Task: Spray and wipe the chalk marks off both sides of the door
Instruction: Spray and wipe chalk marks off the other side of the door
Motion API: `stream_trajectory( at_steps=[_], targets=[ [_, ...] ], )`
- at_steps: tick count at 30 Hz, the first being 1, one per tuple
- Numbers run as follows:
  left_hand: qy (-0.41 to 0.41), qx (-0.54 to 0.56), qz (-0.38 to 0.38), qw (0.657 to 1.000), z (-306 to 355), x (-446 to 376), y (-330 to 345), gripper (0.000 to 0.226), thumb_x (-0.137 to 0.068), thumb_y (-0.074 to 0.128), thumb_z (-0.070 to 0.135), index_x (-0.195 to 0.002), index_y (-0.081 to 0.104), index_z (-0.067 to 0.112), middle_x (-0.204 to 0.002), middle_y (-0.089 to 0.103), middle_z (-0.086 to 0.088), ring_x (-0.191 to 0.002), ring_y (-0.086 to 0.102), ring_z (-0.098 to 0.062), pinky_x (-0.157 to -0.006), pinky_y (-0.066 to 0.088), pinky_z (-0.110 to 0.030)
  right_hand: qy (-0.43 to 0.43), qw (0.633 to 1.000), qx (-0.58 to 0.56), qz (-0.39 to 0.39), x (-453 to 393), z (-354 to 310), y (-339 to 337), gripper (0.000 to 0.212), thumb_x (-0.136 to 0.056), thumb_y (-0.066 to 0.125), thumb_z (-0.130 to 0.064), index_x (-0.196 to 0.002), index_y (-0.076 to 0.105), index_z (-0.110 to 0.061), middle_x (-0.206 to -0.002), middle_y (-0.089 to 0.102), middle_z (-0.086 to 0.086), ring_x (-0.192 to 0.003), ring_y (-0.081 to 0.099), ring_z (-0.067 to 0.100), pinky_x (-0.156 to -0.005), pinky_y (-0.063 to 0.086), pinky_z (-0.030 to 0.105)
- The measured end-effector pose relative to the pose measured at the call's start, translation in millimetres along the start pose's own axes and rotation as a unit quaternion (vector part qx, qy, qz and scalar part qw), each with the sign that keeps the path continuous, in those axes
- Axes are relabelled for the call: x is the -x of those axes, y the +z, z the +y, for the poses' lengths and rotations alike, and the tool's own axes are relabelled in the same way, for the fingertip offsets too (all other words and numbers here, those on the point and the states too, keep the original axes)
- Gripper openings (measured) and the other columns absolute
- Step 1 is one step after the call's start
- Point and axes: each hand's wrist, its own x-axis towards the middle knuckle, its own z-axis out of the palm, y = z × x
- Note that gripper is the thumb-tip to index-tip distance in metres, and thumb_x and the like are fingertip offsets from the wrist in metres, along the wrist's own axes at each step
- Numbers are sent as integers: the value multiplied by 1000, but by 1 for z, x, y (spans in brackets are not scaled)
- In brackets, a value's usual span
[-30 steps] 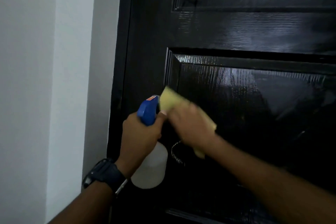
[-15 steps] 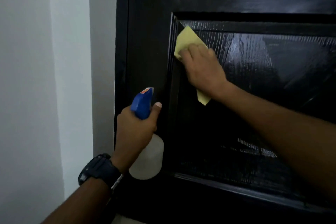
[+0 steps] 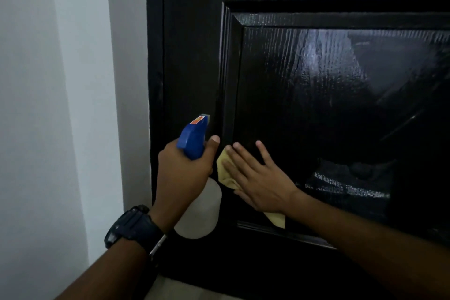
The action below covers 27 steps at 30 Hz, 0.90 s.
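A glossy black panelled door [image 3: 316,95] fills the right of the head view, wet and streaked on its recessed panel. My left hand [image 3: 185,173] grips a spray bottle [image 3: 197,212] with a blue trigger head and a pale body, held upright beside the panel's left moulding. My right hand [image 3: 258,178] lies flat with spread fingers on a yellow cloth [image 3: 225,173], pressing it against the panel's lower left corner. The hand covers most of the cloth; one corner sticks out below the wrist. Faint whitish smears [image 3: 348,187] show on the panel to the right of that hand.
A white wall [image 3: 60,105] runs along the left, meeting the black door frame [image 3: 154,80]. A strip of pale floor [image 3: 185,290] shows under the door. A dark watch [image 3: 134,229] sits on my left wrist.
My right hand has slid the cloth from the panel's upper left corner down to its lower left corner. The left hand and bottle have stayed near the moulding.
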Motion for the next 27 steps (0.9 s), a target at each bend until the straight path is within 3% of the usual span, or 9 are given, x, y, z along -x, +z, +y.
stream_trajectory(
  at_steps=[3,7,11,15,19,21,23,27],
  targets=[
    [10,-2,-3,1000,7,2,6,21,-89,71,33,-76,57,23,-63,63,-16,-57,64,-31,-59,54,-43,-20,999,34,-14,1,-9,5,72,-104,36,-43,-159,13,-3,-165,-4,21,-153,-12,36,-119,-8,63],
    [11,-5,-8,1000,12,12,6,22,-89,71,32,-76,58,20,-60,63,-13,-54,63,-24,-54,52,-28,-52,997,50,-5,20,-8,11,70,-105,33,-40,-159,7,-3,-165,-8,21,-151,-19,35,-121,-12,59],
    [6,8,-16,1000,20,22,-2,16,-87,71,31,-80,57,27,-59,63,-8,-53,64,-13,-54,50,-14,-94,992,77,-19,82,36,8,73,-102,43,-36,-160,11,-5,-168,3,16,-156,-1,30,-122,4,58],
    [16,31,-20,999,29,31,-1,16,-87,71,29,-82,57,35,-64,63,-5,-54,63,-16,-55,51,-14,-53,987,149,-28,177,130,-16,60,-105,25,-30,-159,18,-7,-167,17,12,-154,14,27,-122,6,59],
    [11,47,-30,998,39,39,9,13,-87,71,29,-81,60,27,-64,65,-5,-54,64,-16,-56,52,-14,20,989,105,-99,245,185,-41,58,-110,8,-35,-160,14,-7,-165,21,13,-152,19,28,-121,7,60],
    [7,53,-39,998,44,42,17,15,-87,71,28,-79,59,22,-62,65,-7,-53,64,-15,-56,51,-12,26,991,103,-81,234,172,-28,60,-110,9,-37,-160,9,-4,-167,14,15,-151,19,30,-122,4,60],
    [14,61,-43,997,50,43,22,16,-88,71,28,-79,59,30,-60,64,-4,-51,63,-13,-55,50,-13,22,994,101,-41,204,140,-9,62,-109,14,-38,-159,9,-3,-167,11,17,-151,19,30,-122,1,60],
    [25,54,-61,996,57,46,39,24,-87,71,32,-70,62,47,-59,64,5,-50,62,-14,-55,53,-23,32,998,54,12,122,68,11,64,-104,33,-43,-155,31,-5,-163,23,15,-153,17,26,-122,1,58]
  ],
)
